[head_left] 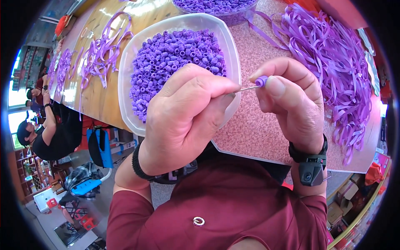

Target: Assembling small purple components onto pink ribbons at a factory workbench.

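Note:
My left hand (183, 112) pinches a thin metal needle-like rod (246, 88) between thumb and forefinger, over the right side of a clear plastic tub. The rod's tip reaches a small purple plastic bead-like piece (261, 81). Thumb and forefinger of my right hand (291, 96) hold that piece, its hollow end toward the rod. Whether the tip is inside the piece is too small to tell. Many similar purple pieces (179, 54) fill the tub (127, 75) under and beyond my left hand.
A heap of purple ribbon straps (329, 75) lies to the right on the pink mat (246, 133). More purple straps (102, 54) lie on the wooden table at left. A second tub (233, 18) of purple pieces stands at the back. Other people (46, 133) sit at far left.

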`<state>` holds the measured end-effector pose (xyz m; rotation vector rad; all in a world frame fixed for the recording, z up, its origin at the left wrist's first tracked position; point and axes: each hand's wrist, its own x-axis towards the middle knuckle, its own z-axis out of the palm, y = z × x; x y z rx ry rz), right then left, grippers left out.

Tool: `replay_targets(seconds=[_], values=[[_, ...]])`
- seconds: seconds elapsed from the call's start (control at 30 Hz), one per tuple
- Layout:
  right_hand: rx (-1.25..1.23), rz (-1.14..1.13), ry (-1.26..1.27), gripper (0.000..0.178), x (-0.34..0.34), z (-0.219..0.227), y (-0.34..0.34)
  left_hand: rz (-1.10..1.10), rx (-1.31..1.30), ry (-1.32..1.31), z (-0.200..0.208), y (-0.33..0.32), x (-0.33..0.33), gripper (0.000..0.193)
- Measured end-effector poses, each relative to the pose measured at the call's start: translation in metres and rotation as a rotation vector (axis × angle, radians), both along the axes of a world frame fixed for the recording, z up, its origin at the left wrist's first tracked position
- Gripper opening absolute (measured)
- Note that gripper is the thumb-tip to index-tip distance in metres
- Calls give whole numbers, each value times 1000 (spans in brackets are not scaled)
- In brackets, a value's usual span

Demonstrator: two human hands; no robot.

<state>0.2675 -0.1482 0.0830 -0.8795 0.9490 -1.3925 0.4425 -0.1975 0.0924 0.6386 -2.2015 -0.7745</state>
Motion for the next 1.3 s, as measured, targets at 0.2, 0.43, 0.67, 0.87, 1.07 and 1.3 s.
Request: replay_targets(seconds=[0.2, 0.43, 0.67, 0.87, 1.07, 1.3], values=[[-34, -3, 25, 19, 2, -1, 2, 13, -20, 9, -2, 0, 0, 11], [-160, -63, 536, 15, 1, -2, 7, 53, -83, -23, -5, 2, -1, 12], [-169, -7, 433, 14, 1, -4, 6, 53, -101, 23, -12, 4, -5, 12], [-202, 13, 501, 21, 1, -7, 4, 88, 80, 90, -8, 14, -11, 22], [-72, 161, -282, 45, -19, -20, -8, 4, -78, 128, -9, 5, -16, 23], [79, 28, -803, 33, -36, -40, -15, -37, 46, 101, -11, 12, -25, 23]])
